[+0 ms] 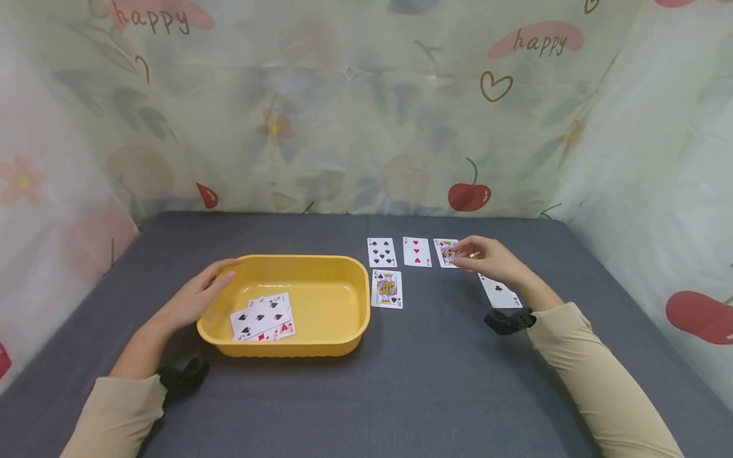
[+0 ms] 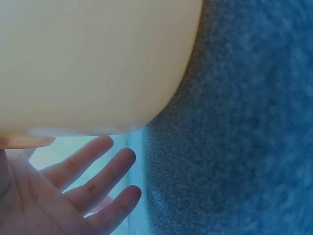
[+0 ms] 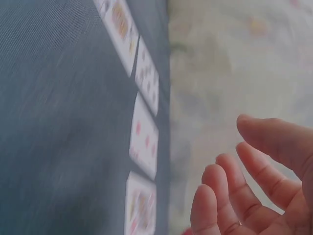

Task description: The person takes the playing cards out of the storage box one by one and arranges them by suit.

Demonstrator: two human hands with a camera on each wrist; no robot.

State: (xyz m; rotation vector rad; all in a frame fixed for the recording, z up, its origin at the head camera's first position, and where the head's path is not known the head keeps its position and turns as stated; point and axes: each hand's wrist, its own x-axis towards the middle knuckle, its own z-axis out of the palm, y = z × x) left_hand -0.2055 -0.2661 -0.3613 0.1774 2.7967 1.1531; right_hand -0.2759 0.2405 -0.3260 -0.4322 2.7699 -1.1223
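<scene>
Cards (image 1: 265, 316) inside yellow tray (image 1: 328, 308); head view only

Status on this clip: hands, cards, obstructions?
Left hand at yellow tray; right hand empty, above table. Cards face-up on table and in tray. Right hand partly hides red face card in head view.

We have free way over table (image 1: 435, 388) between yellow basin (image 1: 286, 350) and right sleeve (image 1: 607, 375); basin blocks low passage leftward.

tub (image 1: 329, 312), left of centre: smooth glossy plastic | cards (image 1: 387, 289), centre right: smooth paper | tablecloth (image 1: 424, 381), lower frame: matt woven cloth | curtain (image 1: 349, 127), upper frame: creased, faintly shiny sheeting | sleeves (image 1: 595, 375), lower corners: matt cloth
</scene>
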